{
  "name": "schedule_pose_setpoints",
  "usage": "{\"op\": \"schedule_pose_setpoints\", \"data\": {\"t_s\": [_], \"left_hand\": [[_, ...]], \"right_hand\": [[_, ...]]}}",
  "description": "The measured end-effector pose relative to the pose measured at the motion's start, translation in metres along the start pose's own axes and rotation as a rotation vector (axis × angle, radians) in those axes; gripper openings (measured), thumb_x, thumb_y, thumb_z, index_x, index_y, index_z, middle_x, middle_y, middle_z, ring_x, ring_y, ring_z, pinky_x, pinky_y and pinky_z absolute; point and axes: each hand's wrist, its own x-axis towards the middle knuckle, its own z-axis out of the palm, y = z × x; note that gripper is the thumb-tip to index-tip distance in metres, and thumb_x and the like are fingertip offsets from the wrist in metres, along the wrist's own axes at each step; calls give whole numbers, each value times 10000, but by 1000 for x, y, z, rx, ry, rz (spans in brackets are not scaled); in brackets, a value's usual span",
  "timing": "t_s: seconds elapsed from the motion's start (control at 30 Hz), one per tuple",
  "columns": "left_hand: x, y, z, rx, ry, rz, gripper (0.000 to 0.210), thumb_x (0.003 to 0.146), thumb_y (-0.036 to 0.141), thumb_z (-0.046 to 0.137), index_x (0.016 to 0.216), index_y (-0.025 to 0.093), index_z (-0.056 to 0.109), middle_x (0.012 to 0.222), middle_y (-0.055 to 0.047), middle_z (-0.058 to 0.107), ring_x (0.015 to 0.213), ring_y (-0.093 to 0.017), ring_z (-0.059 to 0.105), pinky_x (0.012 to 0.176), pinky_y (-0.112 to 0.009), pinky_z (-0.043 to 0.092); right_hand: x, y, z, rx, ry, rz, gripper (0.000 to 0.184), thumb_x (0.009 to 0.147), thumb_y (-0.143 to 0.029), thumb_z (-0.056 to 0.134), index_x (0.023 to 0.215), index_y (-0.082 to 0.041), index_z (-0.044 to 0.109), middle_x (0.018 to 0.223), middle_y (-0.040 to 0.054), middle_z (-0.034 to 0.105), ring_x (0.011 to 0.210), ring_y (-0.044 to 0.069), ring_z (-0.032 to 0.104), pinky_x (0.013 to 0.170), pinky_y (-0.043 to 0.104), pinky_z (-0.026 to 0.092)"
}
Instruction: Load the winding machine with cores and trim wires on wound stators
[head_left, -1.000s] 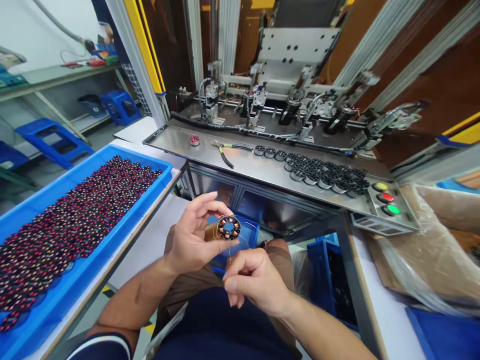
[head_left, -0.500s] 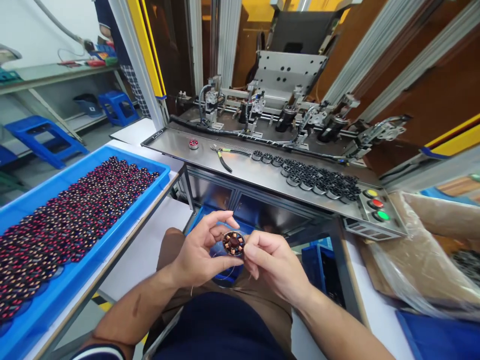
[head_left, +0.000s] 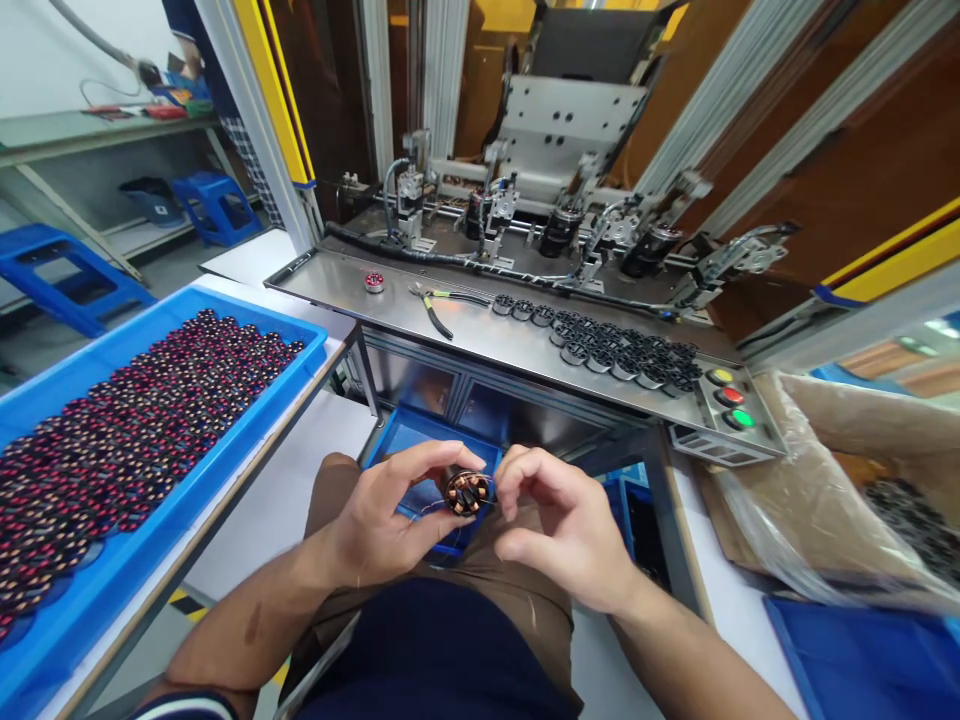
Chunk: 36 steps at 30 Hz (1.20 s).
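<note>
My left hand [head_left: 394, 515] has its thumb and fingers closed around the sides of a round motor stator [head_left: 468, 494], whose copper windings on a dark core face up toward me. Thin loose wires trail from it to the left and right. Just to the right of the stator is my right hand [head_left: 559, 520], its fingers curled and the thumb spread well away from them. Its fingertips are close to a wire end by the stator's edge; I see nothing gripped between them. Both hands are over my lap, above a blue tray [head_left: 405, 432].
At left, a blue bin [head_left: 319, 345] holds many wound stators. On the machine's metal ledge [head_left: 315, 280] are a red-wound stator [head_left: 374, 283], wire cutters [head_left: 433, 308], several black stator cores [head_left: 600, 345] and coloured push buttons [head_left: 731, 396]. A plastic-lined carton [head_left: 795, 440] stands at right.
My right hand's thumb has moved off its fingers and down, opening the pinch at the stator's edge. The stator has tilted in my left hand, showing more of its side.
</note>
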Motion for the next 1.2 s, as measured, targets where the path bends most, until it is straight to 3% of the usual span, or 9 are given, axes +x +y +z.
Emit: {"op": "schedule_pose_setpoints", "data": {"t_s": [0.07, 0.17, 0.3, 0.4, 0.53, 0.67, 0.77, 0.9, 1.2], "left_hand": [[0, 2, 2, -57, -2, -42, 725, 792, 16, 718, 1409, 281, 447, 1182, -93, 710, 1060, -187, 696, 893, -281, 589], [1, 4, 3, -222, 27, -258, 677, 785, 30, 735, 1362, 284, 488, 1188, -87, 718, 1044, -186, 714, 874, -269, 601], [2, 3, 0, -485, 39, -524, 459, 761, 95, 783, 1180, 215, 641, 1163, -112, 731, 975, -187, 733, 837, -260, 608], [3, -2, 0, -608, 23, -583, 451, 708, 201, 846, 1132, 187, 691, 1163, -141, 724, 956, -210, 726, 811, -284, 611], [2, -8, 10, -597, 101, -522, 542, 606, 258, 912, 1106, 212, 708, 1113, -109, 722, 853, -182, 716, 702, -240, 601], [-1, -7, 20, -323, 242, -411, 403, 674, 177, 852, 1049, 204, 707, 1060, -70, 720, 831, -158, 714, 754, -250, 602], [-3, -3, 20, -69, 278, -229, 437, 699, 129, 811, 1108, 198, 676, 1029, -72, 738, 890, -173, 720, 801, -262, 600], [-1, 0, 14, 217, 230, 14, 443, 679, 107, 813, 1093, 190, 678, 987, -81, 762, 948, -203, 725, 874, -311, 591], [-1, 1, 11, 286, 268, 26, 405, 669, 152, 813, 1051, 186, 682, 933, -91, 771, 871, -213, 741, 812, -328, 615]], "right_hand": [[1, 0, 10, 18, 28, -5, 343, 801, -489, 752, 713, -207, 578, 678, 0, 559, 633, 150, 518, 601, 297, 427], [-2, 5, 20, 57, 101, -18, 275, 895, -394, 664, 716, -204, 576, 681, 5, 565, 635, 146, 522, 601, 294, 432], [-8, 13, 26, 84, 174, -33, 237, 915, -343, 642, 732, -208, 574, 670, -1, 560, 615, 141, 519, 583, 287, 430], [-12, 16, 30, 65, 195, -58, 198, 920, -306, 633, 753, -212, 581, 682, 8, 573, 640, 152, 543, 591, 293, 438], [-15, 20, 34, 48, 210, -82, 175, 921, -285, 629, 767, -216, 587, 690, 9, 574, 635, 151, 540, 595, 300, 440], [-17, 25, 35, 50, 225, -13, 220, 930, -323, 616, 747, -213, 567, 691, 12, 560, 633, 154, 526, 599, 306, 438], [-15, 27, 33, 73, 213, -14, 209, 910, -359, 647, 780, -214, 570, 713, 12, 560, 676, 165, 536, 629, 310, 444], [-11, 22, 36, 119, 164, -76, 223, 857, -403, 707, 857, -224, 574, 820, 24, 548, 774, 182, 542, 688, 321, 459], [-11, 29, 54, 169, 320, 25, 250, 982, -398, 517, 806, -222, 505, 815, 17, 525, 761, 159, 507, 711, 302, 450]]}}
